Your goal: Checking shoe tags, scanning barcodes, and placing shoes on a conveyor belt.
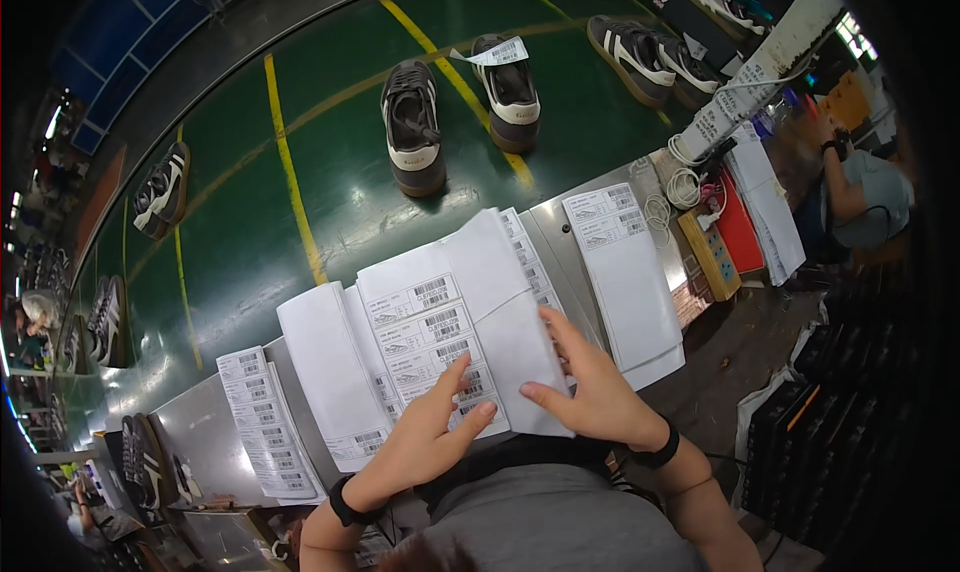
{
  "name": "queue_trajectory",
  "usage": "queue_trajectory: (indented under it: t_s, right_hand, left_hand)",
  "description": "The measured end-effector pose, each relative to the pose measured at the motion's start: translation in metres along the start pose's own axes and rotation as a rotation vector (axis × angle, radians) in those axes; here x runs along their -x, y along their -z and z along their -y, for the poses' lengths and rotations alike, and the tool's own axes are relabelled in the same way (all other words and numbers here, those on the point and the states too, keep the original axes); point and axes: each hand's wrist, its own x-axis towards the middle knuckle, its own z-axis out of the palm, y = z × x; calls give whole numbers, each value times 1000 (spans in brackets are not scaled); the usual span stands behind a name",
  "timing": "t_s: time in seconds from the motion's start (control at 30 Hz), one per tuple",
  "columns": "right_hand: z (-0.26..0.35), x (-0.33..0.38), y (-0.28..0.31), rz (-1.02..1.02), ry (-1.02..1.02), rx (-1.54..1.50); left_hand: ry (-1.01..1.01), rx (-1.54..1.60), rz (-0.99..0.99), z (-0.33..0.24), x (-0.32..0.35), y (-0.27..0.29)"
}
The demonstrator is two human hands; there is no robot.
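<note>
My left hand [428, 434] rests flat on a white sheet of barcode labels [425, 327], its index finger touching one label near the sheet's lower edge. My right hand [590, 387] pinches a folded-back white backing sheet [515, 342] at that stack's right side. The stack lies on a steel table [565, 222] in front of me. Beyond the table, a pair of dark grey sneakers [460, 107] stands on the green conveyor belt [330, 182], with a label strip on the right shoe.
More label sheets lie at left [265, 427] and right [625, 272] on the table. Other sneakers [655, 57] [160, 187] ride the belt. A power strip [710, 252], cable coils and red box sit right. Another person [860, 192] works at far right.
</note>
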Motion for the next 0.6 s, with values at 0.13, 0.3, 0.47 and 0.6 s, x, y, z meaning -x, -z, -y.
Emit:
queue_trajectory:
  t_s: [0.13,0.3,0.47,0.6]
  right_hand:
    - [6,1,-27,209,121,-222]
    - [10,-16,-33,-218,422,215]
    - [41,-28,-29,-307,593,217]
    - [52,-17,-27,37,453,-266]
  left_hand:
    - [125,176,-100,3,-1,-7]
    - [54,376,-151,6,18,8]
    - [-161,287,-4,-10,40,21]
    - [-88,643,137,-12,50,4]
